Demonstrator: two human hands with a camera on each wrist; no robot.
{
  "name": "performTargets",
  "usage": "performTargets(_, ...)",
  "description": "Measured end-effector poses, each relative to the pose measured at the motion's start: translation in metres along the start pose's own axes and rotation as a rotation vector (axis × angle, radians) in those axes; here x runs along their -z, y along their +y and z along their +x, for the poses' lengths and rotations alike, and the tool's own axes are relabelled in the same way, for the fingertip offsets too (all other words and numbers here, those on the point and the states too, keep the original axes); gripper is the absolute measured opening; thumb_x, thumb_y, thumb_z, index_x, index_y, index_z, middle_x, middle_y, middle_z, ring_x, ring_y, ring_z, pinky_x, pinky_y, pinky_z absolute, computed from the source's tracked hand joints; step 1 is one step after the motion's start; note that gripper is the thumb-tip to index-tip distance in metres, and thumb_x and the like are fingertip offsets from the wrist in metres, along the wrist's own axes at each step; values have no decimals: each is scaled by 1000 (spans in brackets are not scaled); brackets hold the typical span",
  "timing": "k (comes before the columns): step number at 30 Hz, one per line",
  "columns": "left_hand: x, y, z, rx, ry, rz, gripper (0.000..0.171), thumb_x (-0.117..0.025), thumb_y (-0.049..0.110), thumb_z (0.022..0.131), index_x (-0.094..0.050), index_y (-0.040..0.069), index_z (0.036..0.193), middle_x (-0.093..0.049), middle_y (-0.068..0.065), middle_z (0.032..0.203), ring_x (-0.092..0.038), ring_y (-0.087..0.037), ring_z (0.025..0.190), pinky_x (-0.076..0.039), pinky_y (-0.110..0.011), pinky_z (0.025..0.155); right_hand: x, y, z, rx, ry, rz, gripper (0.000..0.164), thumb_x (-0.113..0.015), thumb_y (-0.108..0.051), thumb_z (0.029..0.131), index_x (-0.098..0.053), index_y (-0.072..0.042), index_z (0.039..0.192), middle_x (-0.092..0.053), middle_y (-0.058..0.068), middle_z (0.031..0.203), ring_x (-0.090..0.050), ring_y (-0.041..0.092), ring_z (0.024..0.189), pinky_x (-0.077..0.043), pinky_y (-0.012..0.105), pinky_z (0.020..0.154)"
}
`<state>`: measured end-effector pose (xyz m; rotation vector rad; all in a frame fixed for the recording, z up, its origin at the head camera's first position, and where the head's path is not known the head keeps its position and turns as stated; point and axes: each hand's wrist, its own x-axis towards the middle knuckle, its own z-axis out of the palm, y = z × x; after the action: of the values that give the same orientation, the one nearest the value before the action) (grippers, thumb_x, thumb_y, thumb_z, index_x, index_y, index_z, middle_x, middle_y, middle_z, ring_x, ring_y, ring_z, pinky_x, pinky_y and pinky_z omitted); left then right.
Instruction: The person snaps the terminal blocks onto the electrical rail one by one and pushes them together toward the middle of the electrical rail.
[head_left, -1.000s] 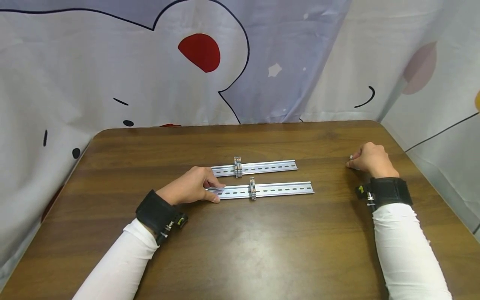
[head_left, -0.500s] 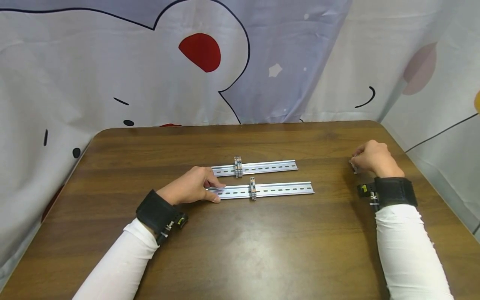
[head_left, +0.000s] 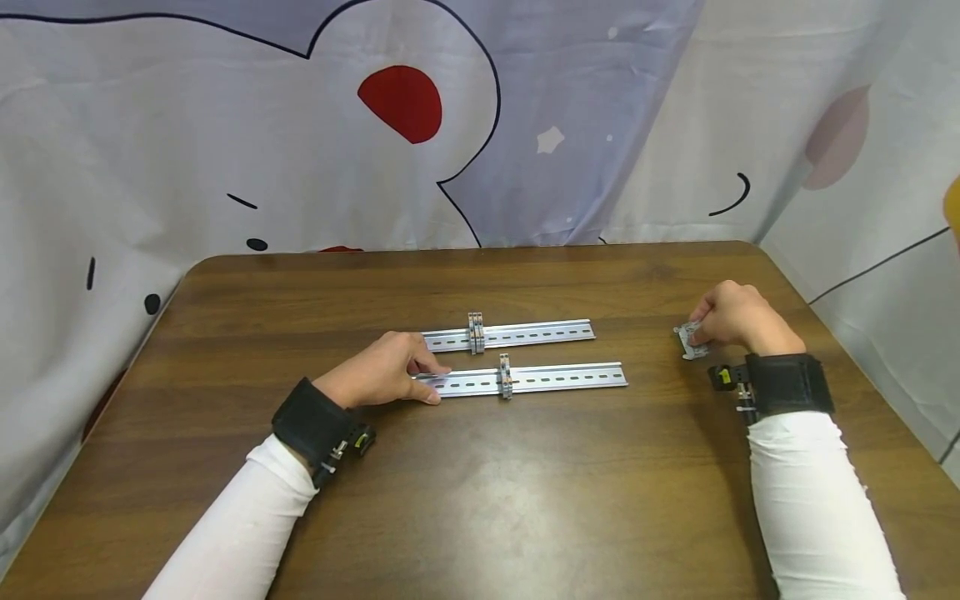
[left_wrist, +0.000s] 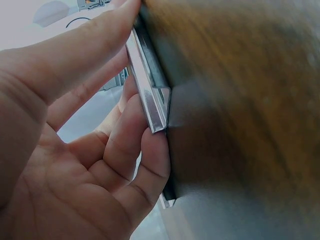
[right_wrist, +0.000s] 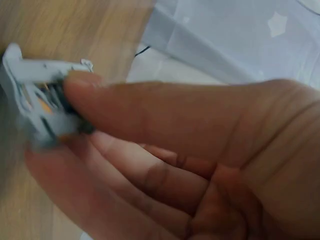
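Note:
My left hand (head_left: 386, 369) holds the left end of the nearer slotted metal DIN rail (head_left: 562, 377) between thumb and fingers. That rail's end shows close up as a bent metal profile (left_wrist: 150, 100) in the left wrist view. One narrow grey terminal block (head_left: 506, 377) sits across this rail. Over at the right side of the table, my right hand (head_left: 742, 319) pinches a loose grey terminal block (right_wrist: 42, 95) between thumb and fingers. Its flat side, with an orange part inside, faces the right wrist camera, slightly blurred.
A second DIN rail (head_left: 540, 334) lies behind the first, roughly parallel, with a few terminal blocks (head_left: 476, 333) clipped side by side on it. Both rest on a brown wooden table (head_left: 450, 500). A patterned curtain (head_left: 225, 125) hangs along the table's back edge.
The right hand has shifted a little and turned the terminal block, so its broad side now shows beyond the fingers. The left hand and both rails stay in place.

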<state>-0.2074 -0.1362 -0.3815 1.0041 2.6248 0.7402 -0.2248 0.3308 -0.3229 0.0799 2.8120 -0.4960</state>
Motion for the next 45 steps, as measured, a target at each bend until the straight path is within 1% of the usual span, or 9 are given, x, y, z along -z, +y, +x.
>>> performTargets(3, 0, 1, 0, 6, -2, -4, 38, -86, 21, 74, -78, 10, 110, -69, -10, 89, -62, -22, 83, -49, -25, 68, -3, -11, -1, 19, -50, 17, 24, -80, -7, 76, -69, 7, 91, -73, 17, 79, -74, 19, 60, -56, 34, 60)
performTargets(7, 1, 1, 1, 18, -6, -10, 37, -86, 21, 74, -78, 10, 109, -69, -10, 90, -61, -22, 83, -48, -25, 68, -9, -29, -5, 48, -116, 10, 21, -79, -5, 76, -66, 5, 90, -73, 17, 78, -74, 20, 57, -59, 37, 63)
performTargets(13, 1, 1, 0, 19, -5, -9, 38, -86, 21, 75, -78, 10, 110, -69, -10, 90, -62, -22, 83, -48, -25, 68, -20, -57, -13, 117, -254, 1, 20, -78, 0, 75, -64, 5, 88, -71, 13, 74, -70, 15, 51, -59, 32, 54)
performTargets(21, -1, -1, 1, 24, -4, -13, 38, -86, 21, 74, -78, 10, 110, -69, -10, 90, -62, -22, 82, -48, -25, 68, -32, -78, -23, 182, -298, -47, 15, -76, 3, 76, -64, 3, 85, -72, 11, 72, -67, 11, 47, -56, 27, 49)
performTargets(27, -1, 1, 1, 36, -8, -29, 37, -86, 19, 74, -78, 10, 109, -70, -10, 91, -62, -22, 83, -48, -26, 68, -37, -85, -24, 193, -269, -45, 17, -77, 0, 77, -63, 3, 86, -71, 11, 61, -67, 11, 44, -57, 28, 49)
performTargets(34, -1, 2, 2, 36, -8, -28, 36, -86, 20, 74, -79, 10, 108, -70, -10, 91, -61, -22, 83, -48, -25, 68, -41, -92, -24, 168, -183, -27, 21, -77, 2, 75, -66, 6, 92, -71, 19, 76, -70, 13, 44, -59, 30, 49)
performTargets(39, -1, 1, 2, 34, -3, -23, 36, -86, 19, 74, -79, 9, 108, -70, -10, 90, -61, -22, 82, -47, -25, 67, -46, -97, -24, 198, -113, -91, 8, -72, 4, 72, -67, 0, 76, -71, 19, 77, -68, 13, 41, -56, 26, 48)
performTargets(41, -1, 1, 1, 39, -5, -25, 36, -86, 19, 74, -79, 9, 108, -70, -10, 90, -61, -22, 82, -48, -25, 67, -48, -99, -23, 215, -95, -115, 10, -67, 6, 71, -64, -4, 70, -71, 17, 76, -68, 13, 41, -53, 24, 48)
performTargets(45, -1, 1, 1, 39, -5, -19, 36, -86, 19, 74, -79, 9, 108, -69, -10, 90, -61, -22, 83, -48, -26, 68, -51, -102, -21, 217, -89, -128, 13, -59, 8, 72, -62, -5, 69, -70, 15, 78, -68, 13, 41, -52, 24, 49)
